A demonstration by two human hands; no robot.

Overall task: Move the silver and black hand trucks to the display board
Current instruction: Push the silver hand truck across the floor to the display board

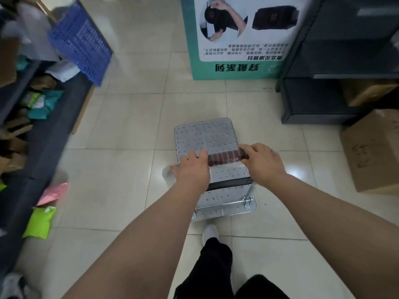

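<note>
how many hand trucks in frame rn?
1. A silver hand truck sits on the tiled floor at centre, left hand and right hand gripping its handle. No black one visible; may be out of view.

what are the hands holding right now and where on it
Both hands grip the silver hand truck by its black and red handle bar: left hand at the left end, right hand at the right end.

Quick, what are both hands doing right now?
Left hand: closed on the hand truck handle, at its left end.
Right hand: closed on the same handle, at its right end.
</note>
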